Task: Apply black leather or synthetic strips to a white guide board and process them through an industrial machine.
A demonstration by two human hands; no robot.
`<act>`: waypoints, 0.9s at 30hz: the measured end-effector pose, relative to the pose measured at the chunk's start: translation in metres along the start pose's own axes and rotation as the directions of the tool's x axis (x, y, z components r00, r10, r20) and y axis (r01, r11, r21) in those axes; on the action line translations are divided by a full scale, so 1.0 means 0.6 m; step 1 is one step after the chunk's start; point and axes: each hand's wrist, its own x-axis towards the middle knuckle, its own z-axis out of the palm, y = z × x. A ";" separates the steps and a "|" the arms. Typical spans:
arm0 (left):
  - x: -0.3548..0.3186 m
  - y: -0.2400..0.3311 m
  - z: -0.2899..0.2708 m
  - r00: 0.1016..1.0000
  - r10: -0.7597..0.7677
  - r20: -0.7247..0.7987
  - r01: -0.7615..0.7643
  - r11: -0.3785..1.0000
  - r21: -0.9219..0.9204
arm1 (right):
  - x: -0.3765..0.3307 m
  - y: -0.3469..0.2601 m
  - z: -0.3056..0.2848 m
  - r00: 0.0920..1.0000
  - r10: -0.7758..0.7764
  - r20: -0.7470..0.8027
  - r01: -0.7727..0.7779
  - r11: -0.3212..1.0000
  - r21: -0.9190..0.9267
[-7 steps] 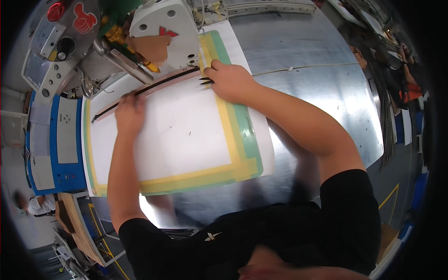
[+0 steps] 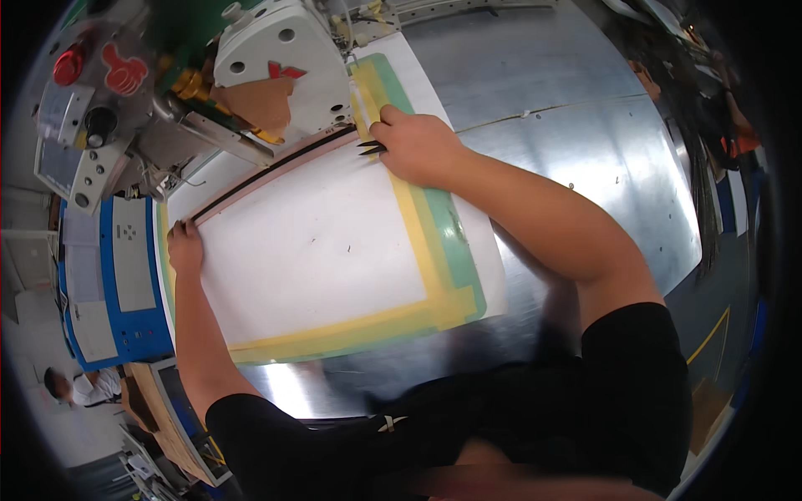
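A long black zipper (image 2: 269, 173) with pinkish strips along it lies slanting across a white template sheet (image 2: 326, 275), which is edged in yellow and green tape. My left hand (image 2: 185, 245) is at the zipper's left end, fingertips closed on it; that end is hidden under them. Near the other end, my right hand (image 2: 418, 149) rests over the taped edge. Its fingers are curled round a small black pointed tool (image 2: 371, 149), apparently thread snips, with two tips poking out to the left. The tool's handle is hidden in the palm.
A white sewing machine head (image 2: 284, 50) stands just beyond the zipper, with a brown flap hanging from it. Left of the sheet is a blue control panel (image 2: 134, 275). A shiny metal table (image 2: 535, 67) extends right. Another person (image 2: 88, 386) is far off at left.
My left hand has slid left and nearer along the zipper to its end. The right hand keeps its place with the pointed tool. The whole view has shifted slightly.
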 end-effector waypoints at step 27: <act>-0.058 -0.058 -0.189 0.915 -0.371 0.161 0.327 0.444 -0.834 | -0.003 0.007 -0.011 0.998 -0.061 -0.007 0.061 0.998 0.018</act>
